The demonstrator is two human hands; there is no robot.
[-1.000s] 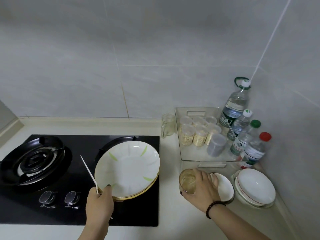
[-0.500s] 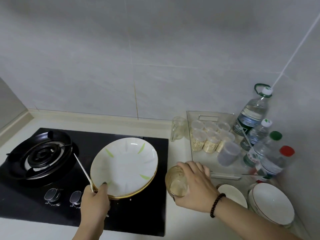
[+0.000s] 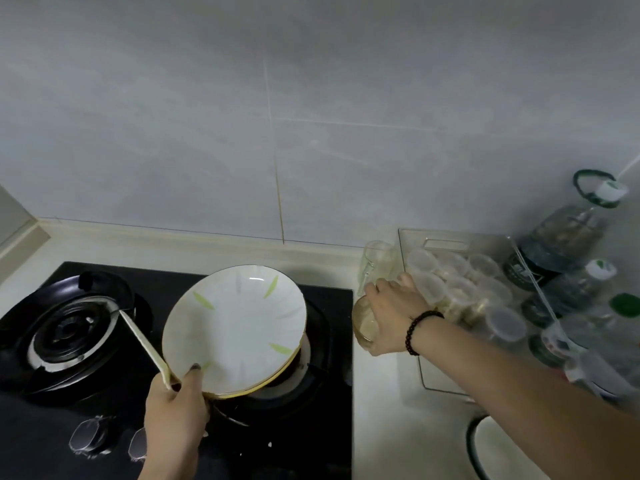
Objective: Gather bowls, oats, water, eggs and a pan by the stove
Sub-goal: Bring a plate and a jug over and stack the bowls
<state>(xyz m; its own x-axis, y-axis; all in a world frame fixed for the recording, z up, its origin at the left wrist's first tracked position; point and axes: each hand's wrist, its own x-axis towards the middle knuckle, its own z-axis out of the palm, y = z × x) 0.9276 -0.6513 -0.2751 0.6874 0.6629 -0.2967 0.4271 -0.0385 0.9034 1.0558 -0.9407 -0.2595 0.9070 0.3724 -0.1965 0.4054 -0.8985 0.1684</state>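
Note:
My left hand (image 3: 175,419) grips the near rim of two stacked shallow white bowls (image 3: 239,323) with green leaf marks, held tilted above the right burner of the black stove (image 3: 322,427). The same hand pins a pale flat utensil (image 3: 143,344) that points toward the left burner (image 3: 65,332). My right hand (image 3: 391,318) holds a small glass of oats (image 3: 363,325) just right of the stove, above the counter. Several small plastic cups of oats (image 3: 460,289) stand in a clear tray (image 3: 446,237). Water bottles (image 3: 561,244) line the right wall.
A clear glass mug (image 3: 375,263) stands on the counter behind my right hand, next to the tray. A white bowl rim (image 3: 485,448) shows at the lower right under my forearm. Two stove knobs (image 3: 88,436) sit at the front. Tiled wall behind.
My right hand has lifted the oat glass off the counter and carried it back toward the mug and tray. The view has swung left. The bowls stay in my left hand.

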